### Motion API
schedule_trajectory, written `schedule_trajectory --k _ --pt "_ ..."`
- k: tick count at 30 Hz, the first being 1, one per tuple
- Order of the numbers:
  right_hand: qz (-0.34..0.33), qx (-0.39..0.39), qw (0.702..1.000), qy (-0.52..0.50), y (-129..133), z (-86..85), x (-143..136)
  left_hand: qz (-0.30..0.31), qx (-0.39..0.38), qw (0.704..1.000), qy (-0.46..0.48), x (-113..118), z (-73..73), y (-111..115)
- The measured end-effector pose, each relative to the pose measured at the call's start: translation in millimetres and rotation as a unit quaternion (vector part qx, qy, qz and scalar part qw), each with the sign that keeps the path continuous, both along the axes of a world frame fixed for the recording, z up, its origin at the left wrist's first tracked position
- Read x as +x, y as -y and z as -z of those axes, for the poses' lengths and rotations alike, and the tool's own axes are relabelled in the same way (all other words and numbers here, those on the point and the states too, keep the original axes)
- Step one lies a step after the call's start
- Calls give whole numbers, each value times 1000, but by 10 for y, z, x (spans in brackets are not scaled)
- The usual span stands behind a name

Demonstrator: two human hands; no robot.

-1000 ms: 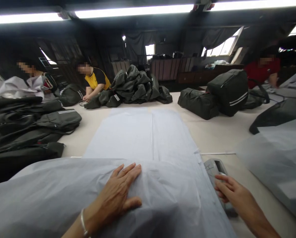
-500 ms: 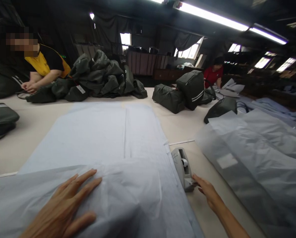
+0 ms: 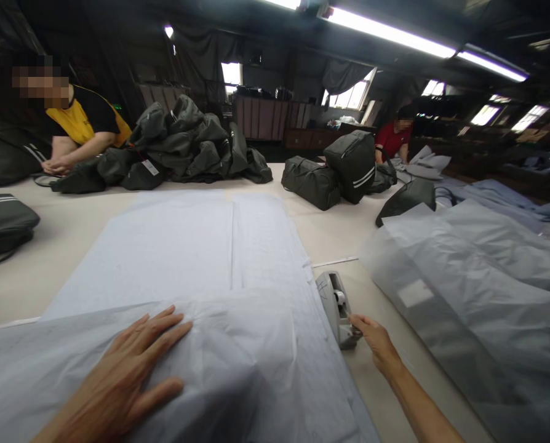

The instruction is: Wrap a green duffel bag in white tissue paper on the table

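Observation:
My left hand (image 3: 127, 363) lies flat, fingers spread, on a translucent whitish plastic bag (image 3: 238, 344) with something dark under its near part. This bag rests on a stack of pale plastic sheets or bags (image 3: 183, 246). To the right of the stack stands a grey tape dispenser (image 3: 330, 307) with a white hub. At its near, cutting end, my right hand (image 3: 376, 344) has thumb and fingers pinched together on the tape; the clear strip itself hardly shows.
Filled translucent bags (image 3: 478, 307) lie on the right of the white table (image 3: 321, 237). Dark green bags (image 3: 192, 141) are heaped at the back, others (image 3: 349, 166) stand right of centre, and one (image 3: 7, 221) lies left. Two people, in yellow-black (image 3: 85, 123) and red (image 3: 392, 141), are across the table.
My right fingers have moved slightly up and left, closing in on the dispenser's cutting end. My left hand stays flat on the bag, nearly in place. The view has shifted a little.

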State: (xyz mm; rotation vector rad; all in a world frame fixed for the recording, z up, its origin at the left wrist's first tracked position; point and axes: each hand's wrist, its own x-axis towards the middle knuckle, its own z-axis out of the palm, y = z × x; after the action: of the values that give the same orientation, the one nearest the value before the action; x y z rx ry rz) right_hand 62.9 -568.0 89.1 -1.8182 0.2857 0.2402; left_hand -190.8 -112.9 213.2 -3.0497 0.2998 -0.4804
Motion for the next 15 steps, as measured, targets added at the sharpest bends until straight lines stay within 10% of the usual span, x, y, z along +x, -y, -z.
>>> schedule_trajectory --k 10,15 --pt "19 118 988 -93 251 -57 -583 -12 8 1000 -11 -31 -27 5" --pt "-29 -11 991 -131 291 54 -628 -14 -15 1000 -24 -29 -62 14"
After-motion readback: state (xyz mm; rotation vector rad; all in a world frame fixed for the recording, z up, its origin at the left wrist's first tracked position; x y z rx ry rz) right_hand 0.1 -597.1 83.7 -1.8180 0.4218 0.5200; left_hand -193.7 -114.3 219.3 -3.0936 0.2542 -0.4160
